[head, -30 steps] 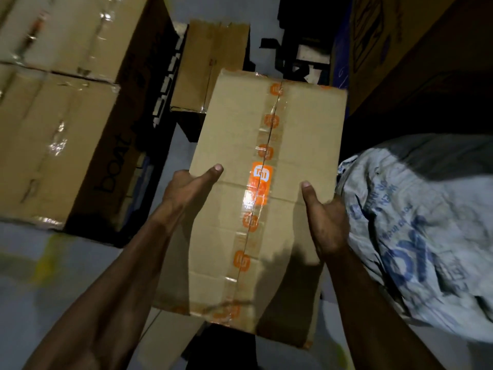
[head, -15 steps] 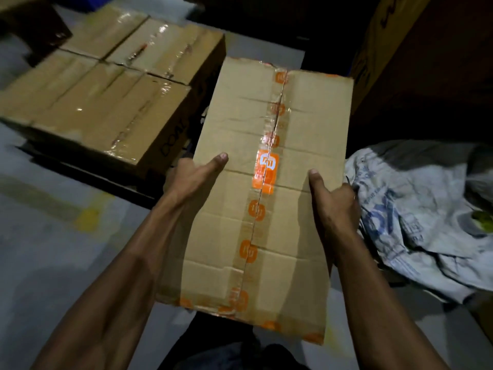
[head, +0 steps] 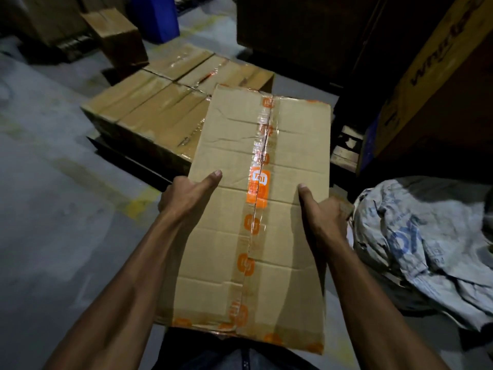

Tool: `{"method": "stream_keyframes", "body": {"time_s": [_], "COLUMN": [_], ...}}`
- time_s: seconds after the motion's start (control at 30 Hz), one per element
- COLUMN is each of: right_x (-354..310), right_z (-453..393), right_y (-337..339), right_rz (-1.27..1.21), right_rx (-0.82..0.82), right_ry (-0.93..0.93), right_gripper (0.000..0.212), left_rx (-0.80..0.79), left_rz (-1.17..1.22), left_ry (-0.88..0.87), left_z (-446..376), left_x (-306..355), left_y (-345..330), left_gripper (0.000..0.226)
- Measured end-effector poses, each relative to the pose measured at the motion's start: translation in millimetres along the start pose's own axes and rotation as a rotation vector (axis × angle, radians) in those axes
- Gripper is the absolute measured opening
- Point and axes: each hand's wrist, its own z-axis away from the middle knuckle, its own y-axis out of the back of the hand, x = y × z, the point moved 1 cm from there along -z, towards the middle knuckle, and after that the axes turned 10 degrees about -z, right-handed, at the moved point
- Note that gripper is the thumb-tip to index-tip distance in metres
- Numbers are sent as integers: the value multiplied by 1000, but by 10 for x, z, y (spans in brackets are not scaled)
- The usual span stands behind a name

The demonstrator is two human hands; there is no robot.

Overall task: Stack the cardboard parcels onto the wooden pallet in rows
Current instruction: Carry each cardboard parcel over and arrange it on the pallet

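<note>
I carry a long cardboard parcel (head: 290,161) sealed with clear tape printed with orange logos, held lengthwise in front of me. My left hand (head: 184,197) grips its left edge, thumb lying on the top face. On the opposite edge my right hand (head: 324,217) holds it the same way. Ahead and to the left, several taped cardboard parcels (head: 160,110) lie in rows on a dark low pallet (head: 128,158). The carried parcel's far end overlaps the view of that stack's right side.
A crumpled grey woven sack (head: 426,244) lies on the floor at the right. Tall dark cartons (head: 440,76) rise at the back right. A small brown box (head: 117,36) and a blue bin (head: 156,17) stand behind the pallet. Grey concrete floor (head: 53,209) spreads to the left.
The view has swung and pulled back, so the pallet's parcels now appear farther ahead and more central. Both hands keep the same grip on the parcel.
</note>
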Motion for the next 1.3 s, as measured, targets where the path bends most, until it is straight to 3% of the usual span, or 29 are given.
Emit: {"method": "stream_keyframes", "body": {"time_s": [0.2,0.4,0.57,0.77,0.9,1.07,1.2,1.3], "right_x": [-411,-880,-1298,-1709,-1974,-2416,-2842,-3146], "right_z": [563,1047,1159,966,652,75,-341,-543], "right_y": [-1076,-2039,-2621,-3195,-3719,-4408,-4915,-5196], "right_rz": [-30,-62,-31,5,-4,25,26,31], "right_rx": [-44,-69,-64,-78,-86,-98,-102,-87], "right_ry": [15,10,24,53,40,55,45,33], "right_gripper": [90,105,103,87,101,101,103,98], "left_rx": [39,48,72,54,53,36,47,64], "left_rz": [-31,-68,-71,-20,4,-2,21,42], "left_ry": [20,10,12,15,32,69,78,82], "left_z": [-579,-1228,-1724,-2384,-2990,-3967,-4683,-5088], "left_x": [-805,-1449,-1725,-1810,-1769,-1608,-1456,-1365], "left_y": [724,1515,1963,2199,2271,2377,2542,2690], "left_gripper": [87,107,100,94,91,108,92,92]}}
